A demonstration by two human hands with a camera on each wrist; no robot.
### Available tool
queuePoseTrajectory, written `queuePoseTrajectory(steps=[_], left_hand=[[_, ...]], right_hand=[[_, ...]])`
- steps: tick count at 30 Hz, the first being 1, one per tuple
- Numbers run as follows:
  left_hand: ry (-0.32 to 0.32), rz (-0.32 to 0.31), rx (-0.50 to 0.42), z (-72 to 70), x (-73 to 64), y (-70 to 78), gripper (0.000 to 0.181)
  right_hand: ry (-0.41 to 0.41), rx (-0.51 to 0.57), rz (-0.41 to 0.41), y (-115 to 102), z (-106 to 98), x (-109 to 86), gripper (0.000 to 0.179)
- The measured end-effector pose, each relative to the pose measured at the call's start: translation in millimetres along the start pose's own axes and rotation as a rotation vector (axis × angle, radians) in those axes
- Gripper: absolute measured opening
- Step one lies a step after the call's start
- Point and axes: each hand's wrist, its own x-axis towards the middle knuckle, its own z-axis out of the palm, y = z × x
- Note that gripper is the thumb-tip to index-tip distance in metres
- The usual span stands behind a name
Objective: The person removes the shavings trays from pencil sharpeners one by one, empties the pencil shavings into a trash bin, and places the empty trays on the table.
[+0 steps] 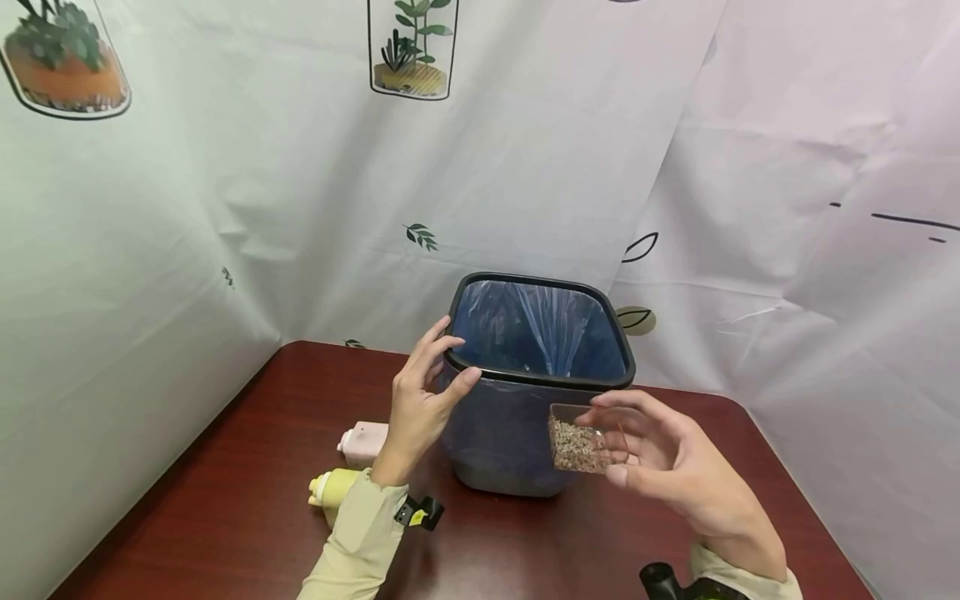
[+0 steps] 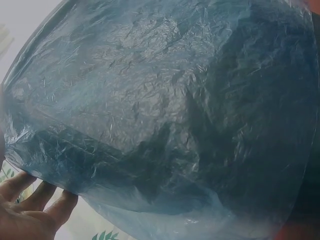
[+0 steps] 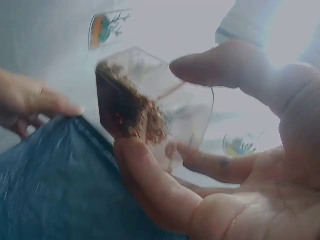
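A dark blue trash bin (image 1: pixel 495 450) with a black rim stands on the table, lined with a thin translucent bag (image 1: pixel 525 325). My left hand (image 1: pixel 423 400) holds the bin's near left corner, thumb at the front rim and fingers over the left rim. In the left wrist view the bluish bag (image 2: pixel 150 100) fills most of the picture. With thumb and fingers, my right hand (image 1: pixel 667 450) grips a small clear square box (image 1: pixel 577 450) in front of the bin's right side. Brown flaky bits (image 3: pixel 125 100) lie heaped to one side in the box, which is tilted.
A pink bottle (image 1: pixel 366 442) and a yellow bottle (image 1: pixel 333 487) are on the left of the dark red table (image 1: pixel 225 483), partly hidden by my left hand and sleeve. White printed cloth (image 1: pixel 337 167) hangs behind the table and along both sides.
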Motion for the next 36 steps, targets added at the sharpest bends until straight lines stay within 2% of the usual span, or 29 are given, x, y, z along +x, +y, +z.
queuePoseTrajectory(steps=[8, 17, 24, 36], left_hand=[[0.021, 0.003, -0.002, -1.8, -1.2, 0.7, 0.037], [0.026, 0.012, -0.009, -0.7, -2.0, -1.3, 0.037], [0.029, 0.006, -0.008, -0.2, -2.4, -1.9, 0.037], [-0.004, -0.022, -0.008, -0.6, -1.6, 1.5, 0.036]], right_hand=[[0.067, -0.028, 0.079, -17, 1, 5.9, 0.055], [0.088, -0.024, 0.073, -28, -4, 18.6, 0.053], [0.095, -0.045, 0.089, -29, -10, 30.6, 0.05], [0.136, -0.064, 0.098, -26, -19, 42.0, 0.048]])
